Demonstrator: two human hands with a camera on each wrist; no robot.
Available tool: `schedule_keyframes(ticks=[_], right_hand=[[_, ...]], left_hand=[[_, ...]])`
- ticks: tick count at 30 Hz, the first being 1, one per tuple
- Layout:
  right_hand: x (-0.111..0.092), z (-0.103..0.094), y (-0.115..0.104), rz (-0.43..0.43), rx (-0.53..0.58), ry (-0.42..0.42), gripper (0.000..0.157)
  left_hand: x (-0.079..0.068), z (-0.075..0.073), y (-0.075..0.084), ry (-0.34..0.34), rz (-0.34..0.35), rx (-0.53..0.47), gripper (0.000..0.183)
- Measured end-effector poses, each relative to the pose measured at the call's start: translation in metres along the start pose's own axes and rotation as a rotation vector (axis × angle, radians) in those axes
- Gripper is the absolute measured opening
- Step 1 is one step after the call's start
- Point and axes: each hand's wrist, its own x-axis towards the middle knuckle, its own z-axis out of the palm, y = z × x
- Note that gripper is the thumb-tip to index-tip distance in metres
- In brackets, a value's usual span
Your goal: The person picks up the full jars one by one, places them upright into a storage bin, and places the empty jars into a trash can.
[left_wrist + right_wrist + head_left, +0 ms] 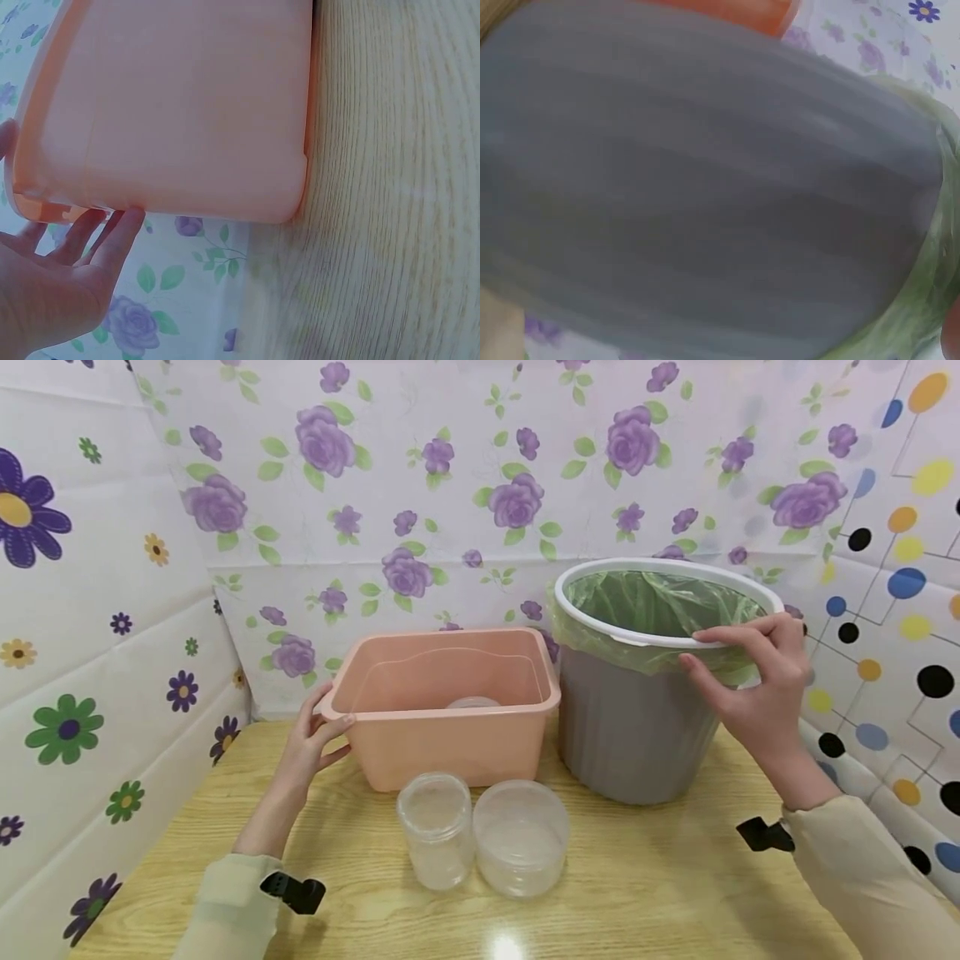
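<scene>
In the head view my left hand (306,745) grips the left front corner of a pink plastic basin (442,745), thumb on the rim. The left wrist view shows the fingers (120,238) at the rim's underside. My right hand (767,681) pinches the white rim ring (637,639) of a grey trash can (637,727), fingers over the top and thumb outside. A thin green bag (667,597) lines the can and hangs over its edge. Inside the basin a clear round object (472,702) shows in part, mostly hidden by the front wall.
Before the basin, a tall clear jar (438,839) and a wide, low clear container (521,843) stand side by side on the wood-grain table (637,893). Flower-printed sheeting (450,468) covers the back; dotted sheeting (900,610) rises at the right, close behind the right hand.
</scene>
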Motion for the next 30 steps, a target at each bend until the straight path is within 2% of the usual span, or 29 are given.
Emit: schedule_keyframes(ticks=[4,7,21,30], right_hand=[[-0.001,0.001,-0.005,0.085,0.028,-0.002,0.037],[-0.001,0.002,-0.01,0.113,0.032,0.009,0.031],[0.002,0.002,-0.018,0.142,0.033,0.04,0.028],[0.002,0.001,-0.018,0.157,0.004,0.004,0.023]], left_hand=[[-0.002,-0.001,-0.001,0.004,-0.006,-0.01,0.073],[-0.002,0.0,-0.001,-0.002,-0.005,-0.009,0.073],[0.001,0.001,0.002,0.003,0.01,-0.025,0.073],[-0.001,0.002,0.002,0.006,0.018,-0.006,0.073]])
